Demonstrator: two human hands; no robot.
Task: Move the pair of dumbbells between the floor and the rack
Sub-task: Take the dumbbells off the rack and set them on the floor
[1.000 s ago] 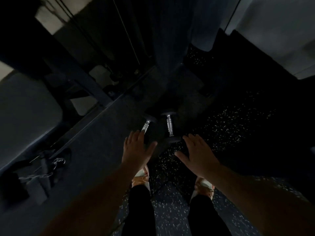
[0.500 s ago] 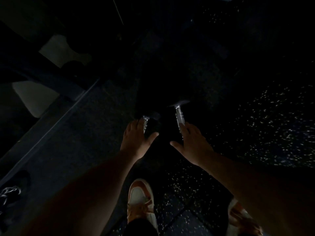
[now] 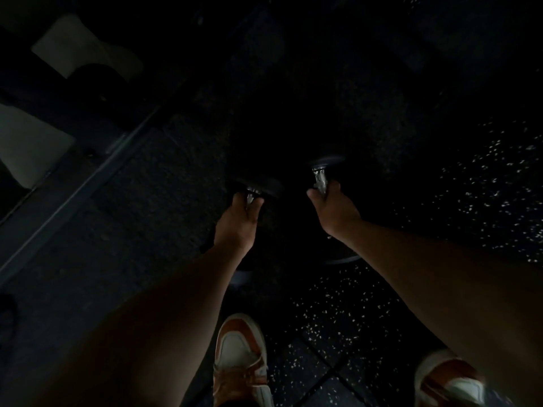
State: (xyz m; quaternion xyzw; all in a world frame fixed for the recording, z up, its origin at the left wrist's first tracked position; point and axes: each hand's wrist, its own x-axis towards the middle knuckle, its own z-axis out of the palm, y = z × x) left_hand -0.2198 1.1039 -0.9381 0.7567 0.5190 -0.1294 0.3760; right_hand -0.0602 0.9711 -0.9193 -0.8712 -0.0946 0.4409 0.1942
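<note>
Two black dumbbells with shiny metal handles lie side by side on the dark floor in front of my feet. My left hand (image 3: 239,221) is closed around the handle of the left dumbbell (image 3: 258,188). Only a short bit of its chrome bar shows above my fingers. My right hand (image 3: 333,208) is wrapped around the handle of the right dumbbell (image 3: 321,171). Its far head shows above my thumb and its near head sits below my wrist. The scene is very dim.
A dark metal frame rail (image 3: 88,183) runs diagonally at the left, with pale pads (image 3: 32,142) behind it. Speckled rubber floor tiles (image 3: 484,186) spread to the right. My orange and white shoes (image 3: 241,359) stand at the bottom.
Both hands were open and reaching down toward the handles; now each has closed around its dumbbell handle. The camera has come lower and closer to the floor.
</note>
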